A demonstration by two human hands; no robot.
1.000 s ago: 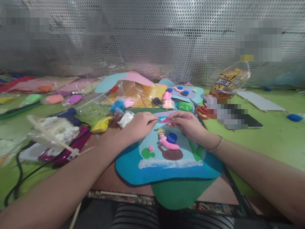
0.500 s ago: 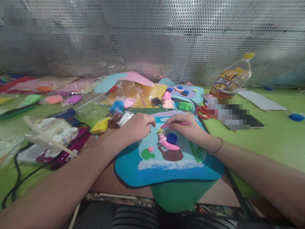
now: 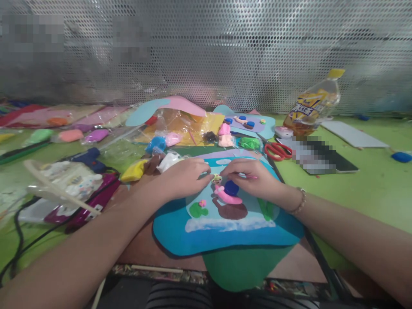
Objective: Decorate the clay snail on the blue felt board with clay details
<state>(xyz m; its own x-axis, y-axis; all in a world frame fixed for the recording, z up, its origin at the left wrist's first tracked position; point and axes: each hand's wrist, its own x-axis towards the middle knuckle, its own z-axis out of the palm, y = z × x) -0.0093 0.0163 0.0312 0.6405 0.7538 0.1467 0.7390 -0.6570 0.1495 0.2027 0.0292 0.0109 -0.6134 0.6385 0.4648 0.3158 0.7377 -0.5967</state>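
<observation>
A blue foam board [image 3: 225,236] lies in front of me with a clay picture on it: a pink mermaid figure [image 3: 227,196], a blue disc [image 3: 231,187], a brown rock [image 3: 231,210] and a green leaf [image 3: 197,210]. My left hand [image 3: 185,177] rests curled on the board, its fingertips touching the figure's small head [image 3: 216,178]. My right hand [image 3: 252,178] pinches a thin pink modelling tool [image 3: 249,176] just right of the head.
Bags of coloured clay [image 3: 167,139] lie behind the board. Red scissors [image 3: 277,150], a plastic bottle [image 3: 312,109] and a dark flat device [image 3: 325,159] sit at right. A glue gun [image 3: 90,156], cables and a purple case [image 3: 86,201] are at left. A perforated metal wall [image 3: 206,51] stands behind.
Both hands came down and closer together onto the figure's head. The pink tool dropped from above the picture to beside the head.
</observation>
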